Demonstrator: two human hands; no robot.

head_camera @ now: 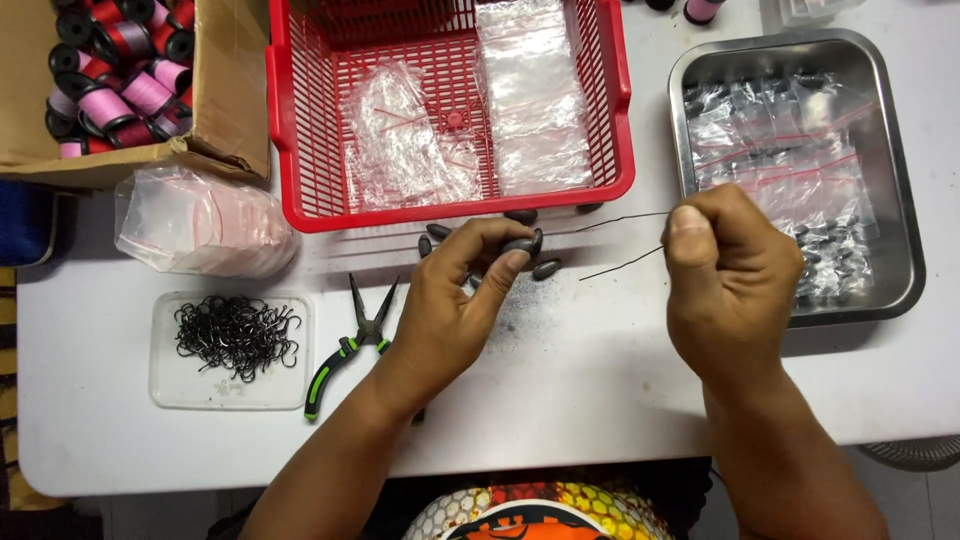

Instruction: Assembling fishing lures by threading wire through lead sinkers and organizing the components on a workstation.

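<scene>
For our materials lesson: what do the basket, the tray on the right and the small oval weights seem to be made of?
The basket: red plastic by its look, moulded in an even open lattice, slightly glossy.
The tray: probably steel, silvery with a soft brushed sheen and rounded, pressed corners.
The oval weights: likely lead or similar metal, dull dark grey and matt; grey dust on the table beside them fits that.

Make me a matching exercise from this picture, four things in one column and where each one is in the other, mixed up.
Things:
1. thread spools
2. black hooks
3. pliers
4. dark oval weight

Places:
A. pinched in the left hand
B. clear shallow tray
C. cardboard box
D. lying on the white table

Pairs: 1-C, 2-B, 3-D, 4-A
</scene>
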